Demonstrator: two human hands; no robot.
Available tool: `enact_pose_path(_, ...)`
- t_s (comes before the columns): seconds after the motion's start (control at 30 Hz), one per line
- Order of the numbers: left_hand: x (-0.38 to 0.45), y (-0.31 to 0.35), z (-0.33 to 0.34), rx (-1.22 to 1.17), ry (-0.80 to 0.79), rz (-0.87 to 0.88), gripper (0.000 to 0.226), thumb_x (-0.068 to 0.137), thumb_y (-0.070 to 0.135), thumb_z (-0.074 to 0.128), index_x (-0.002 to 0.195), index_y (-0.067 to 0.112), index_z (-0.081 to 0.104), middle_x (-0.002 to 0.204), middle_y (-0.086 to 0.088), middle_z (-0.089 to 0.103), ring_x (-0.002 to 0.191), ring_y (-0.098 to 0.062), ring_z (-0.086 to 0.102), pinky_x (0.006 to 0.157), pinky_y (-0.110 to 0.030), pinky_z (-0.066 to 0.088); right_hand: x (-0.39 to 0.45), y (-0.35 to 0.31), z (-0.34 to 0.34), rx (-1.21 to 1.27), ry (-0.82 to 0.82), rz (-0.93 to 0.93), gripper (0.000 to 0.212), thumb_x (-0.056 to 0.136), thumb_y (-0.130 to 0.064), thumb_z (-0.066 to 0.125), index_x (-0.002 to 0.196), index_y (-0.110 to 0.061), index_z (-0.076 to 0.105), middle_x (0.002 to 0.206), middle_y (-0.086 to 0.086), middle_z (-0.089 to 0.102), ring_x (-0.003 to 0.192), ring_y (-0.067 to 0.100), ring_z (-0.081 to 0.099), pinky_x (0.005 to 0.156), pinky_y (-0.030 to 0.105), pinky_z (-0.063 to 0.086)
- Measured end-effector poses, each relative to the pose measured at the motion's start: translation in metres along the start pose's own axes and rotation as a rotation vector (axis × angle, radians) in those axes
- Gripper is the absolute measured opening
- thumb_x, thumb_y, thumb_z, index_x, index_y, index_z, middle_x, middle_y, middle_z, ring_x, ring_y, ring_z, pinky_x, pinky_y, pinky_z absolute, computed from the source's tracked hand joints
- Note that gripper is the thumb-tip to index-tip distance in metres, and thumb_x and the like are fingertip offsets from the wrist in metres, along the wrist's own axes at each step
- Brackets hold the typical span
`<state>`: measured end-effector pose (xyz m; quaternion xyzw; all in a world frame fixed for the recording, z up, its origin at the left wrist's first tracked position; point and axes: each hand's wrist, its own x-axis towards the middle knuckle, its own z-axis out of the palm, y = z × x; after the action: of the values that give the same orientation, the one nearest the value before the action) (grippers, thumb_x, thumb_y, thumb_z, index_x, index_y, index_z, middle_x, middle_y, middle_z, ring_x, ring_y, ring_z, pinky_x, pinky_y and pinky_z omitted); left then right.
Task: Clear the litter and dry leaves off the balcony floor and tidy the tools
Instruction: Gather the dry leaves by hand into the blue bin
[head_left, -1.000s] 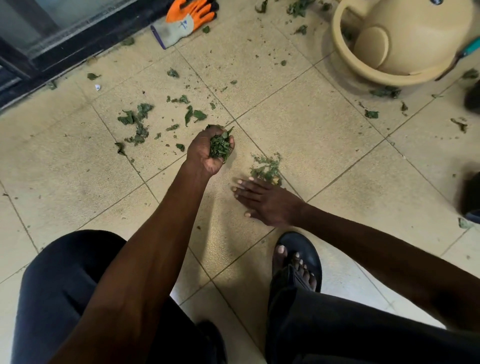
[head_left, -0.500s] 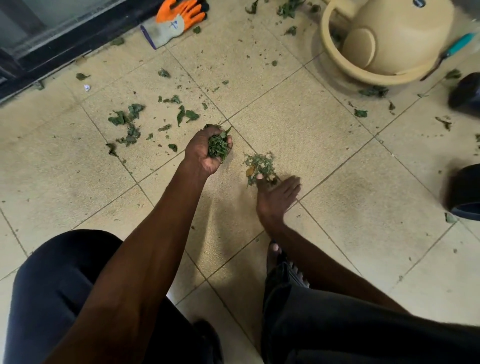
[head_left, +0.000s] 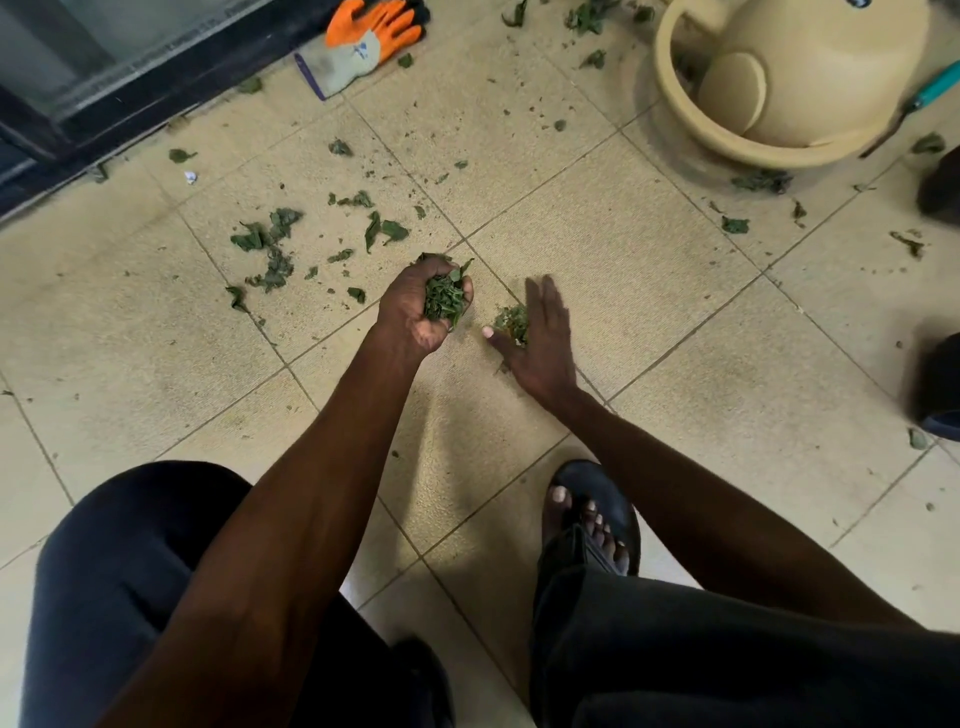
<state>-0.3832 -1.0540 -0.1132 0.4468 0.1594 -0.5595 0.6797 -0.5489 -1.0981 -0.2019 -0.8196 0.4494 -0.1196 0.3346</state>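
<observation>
Crouching over the tiled floor (head_left: 649, 291), I see my dark trouser legs nearest, with my right foot in a black sandal (head_left: 592, 514) just behind my right hand. My left hand (head_left: 423, 306) is curled palm-up round a handful of green leaves (head_left: 444, 300), which fill the cup of the fingers and stick out at the top. Just to its right, my right hand (head_left: 540, 338) is flat and wide, fingers straight and together, thumb spread toward the left hand, its palm side against a small heap of leaves (head_left: 511, 322) lying on the floor between my two hands. I cannot tell whether the fingertips touch the tiles.

Beyond and to the left of my left hand, scattered leaves (head_left: 270, 244) lie loose across several tiles, some in a small cluster, others single. Farther out on that side a tiny white scrap (head_left: 190, 177) lies near the dark door frame (head_left: 104, 124). Straight ahead of the left hand, far off against that frame, an orange and grey glove (head_left: 363, 41) lies flat on the floor. Far beyond my right hand sits a beige watering can (head_left: 810, 67) inside a beige basin (head_left: 675, 109), with more leaf bits (head_left: 761, 182) on the tiles around it. A teal-handled tool (head_left: 932, 91) lies just to the right of the basin, partly cut off by the edge of view.
</observation>
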Motion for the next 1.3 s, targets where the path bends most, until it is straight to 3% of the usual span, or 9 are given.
enact_pose_path(0.23, 0.003, -0.007, 0.001, 0.024, 0.013, -0.016, 0.022, 0.089, -0.007, 0.049, 0.07, 0.005, 0.051, 0.07, -0.009, 0.054, 0.063, -0.021, 0.055, 0.057, -0.026, 0.054, 0.007, 0.018, 0.016, -0.185, -0.113, -0.581, 0.046, 0.099, -0.039, 0.05, 0.13, -0.006, 0.059, 0.145, 0.018, 0.046, 0.14, 0.036, 0.036, 0.112, 0.053, 0.033)
enact_pose_path(0.4, 0.006, -0.009, 0.002, 0.032, 0.019, -0.018, 0.022, 0.089, -0.007, 0.049, 0.07, 0.004, 0.051, 0.07, -0.01, 0.054, 0.061, -0.022, 0.055, 0.055, -0.027, 0.053, -0.004, 0.027, 0.006, -0.089, -0.014, -0.661, 0.032, 0.098, -0.018, 0.048, 0.115, 0.001, 0.067, 0.133, 0.021, 0.058, 0.13, 0.037, 0.049, 0.107, 0.048, 0.042)
enact_pose_path(0.57, 0.005, -0.01, 0.002, 0.046, 0.0, -0.027, 0.021, 0.089, -0.005, 0.048, 0.071, 0.005, 0.051, 0.069, -0.009, 0.053, 0.057, -0.022, 0.055, 0.055, -0.026, 0.053, 0.001, 0.031, -0.024, -0.145, -0.384, -0.547, 0.064, 0.095, -0.053, 0.047, 0.141, -0.009, 0.048, 0.152, 0.022, 0.034, 0.143, 0.037, 0.028, 0.116, 0.05, 0.024)
enact_pose_path(0.7, 0.006, -0.013, 0.004, 0.04, 0.007, -0.036, 0.021, 0.089, -0.006, 0.049, 0.071, 0.004, 0.052, 0.071, -0.009, 0.054, 0.061, -0.022, 0.055, 0.056, -0.026, 0.054, 0.0, 0.044, -0.044, -0.343, -0.685, -0.601, 0.08, 0.086, -0.019, 0.065, 0.154, -0.021, 0.022, 0.161, 0.019, 0.006, 0.149, 0.039, 0.004, 0.117, 0.054, 0.015)
enact_pose_path(0.87, 0.008, -0.018, 0.01, 0.049, 0.011, -0.051, 0.021, 0.089, -0.007, 0.05, 0.071, 0.005, 0.052, 0.074, -0.009, 0.053, 0.065, -0.022, 0.055, 0.056, -0.026, 0.055, -0.019, 0.037, -0.053, -0.466, -0.587, -0.677, 0.065, 0.087, 0.01, 0.045, 0.147, -0.012, 0.04, 0.161, 0.016, 0.016, 0.149, 0.036, 0.007, 0.112, 0.051, 0.034)
enact_pose_path(1.0, 0.009, -0.023, 0.013, 0.063, 0.014, -0.066, 0.021, 0.09, -0.006, 0.049, 0.072, 0.005, 0.052, 0.077, -0.01, 0.052, 0.067, -0.022, 0.054, 0.057, -0.025, 0.056, -0.032, 0.033, -0.056, -0.623, -0.532, -0.642, 0.058, 0.09, 0.006, 0.033, 0.147, -0.004, 0.038, 0.16, 0.013, 0.021, 0.149, 0.03, 0.016, 0.096, 0.038, 0.049)
enact_pose_path(1.13, 0.011, -0.028, 0.013, 0.082, 0.013, -0.081, 0.019, 0.089, -0.005, 0.05, 0.073, 0.005, 0.052, 0.077, -0.01, 0.052, 0.065, -0.021, 0.055, 0.059, -0.025, 0.055, -0.035, 0.038, -0.053, -0.605, -0.248, -0.8, 0.028, 0.083, 0.001, 0.057, 0.108, 0.002, 0.07, 0.122, 0.018, 0.065, 0.111, 0.035, 0.063, 0.059, 0.03, 0.056)
enact_pose_path(1.2, 0.01, -0.03, 0.013, 0.103, 0.007, -0.087, 0.019, 0.089, -0.005, 0.05, 0.073, 0.005, 0.052, 0.073, -0.01, 0.054, 0.062, -0.021, 0.056, 0.057, -0.025, 0.054, -0.035, 0.036, -0.049, -0.684, -0.248, -0.78, 0.024, 0.083, 0.0, 0.064, 0.105, 0.001, 0.071, 0.115, 0.017, 0.066, 0.103, 0.032, 0.064, 0.058, 0.031, 0.054)
enact_pose_path(1.3, 0.008, -0.032, 0.013, 0.131, 0.006, -0.092, 0.02, 0.09, -0.003, 0.05, 0.072, 0.006, 0.051, 0.063, -0.008, 0.057, 0.059, -0.021, 0.057, 0.056, -0.025, 0.053, -0.035, 0.036, -0.043, -0.747, -0.271, -0.73, 0.025, 0.088, -0.004, 0.052, 0.106, 0.001, 0.069, 0.112, 0.015, 0.065, 0.1, 0.03, 0.061, 0.06, 0.033, 0.055)
